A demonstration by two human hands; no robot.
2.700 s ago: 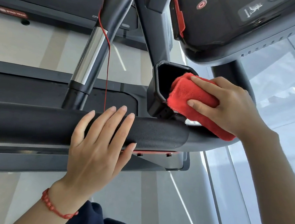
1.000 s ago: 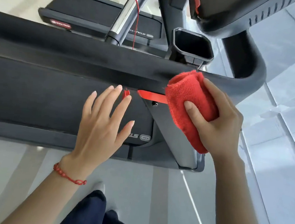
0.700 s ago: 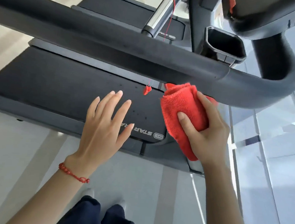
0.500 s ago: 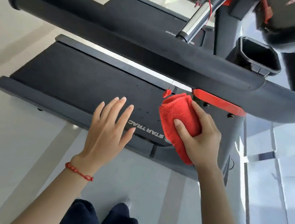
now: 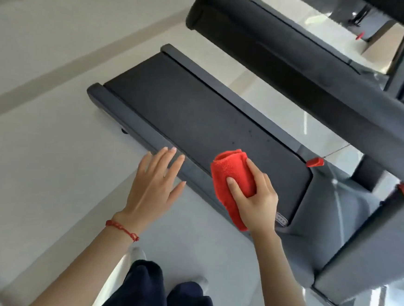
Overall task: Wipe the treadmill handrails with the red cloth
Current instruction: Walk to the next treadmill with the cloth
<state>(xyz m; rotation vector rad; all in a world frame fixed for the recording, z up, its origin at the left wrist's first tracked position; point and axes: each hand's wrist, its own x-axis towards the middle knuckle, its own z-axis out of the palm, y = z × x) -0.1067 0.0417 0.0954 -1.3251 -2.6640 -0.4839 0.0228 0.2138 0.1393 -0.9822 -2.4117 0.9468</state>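
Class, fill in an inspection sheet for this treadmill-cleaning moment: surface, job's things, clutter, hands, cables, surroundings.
Surface: treadmill belt, dark, a few specks.
Job's things: red cloth, folded, off the handrail.
Clutter: nothing seen.
Hands: right hand grips the cloth; left hand flat, fingers straight, holding nothing, red bracelet on its wrist.
Cables: nothing seen.
Surroundings: pale floor; small red clip hangs near the treadmill's front.

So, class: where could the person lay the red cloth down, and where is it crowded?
Free: the treadmill belt, bare between its side rails, ahead of the right hand holding the red cloth; also the floor left of the left hand. Crowded: the right, under the handrail, with uprights and base.
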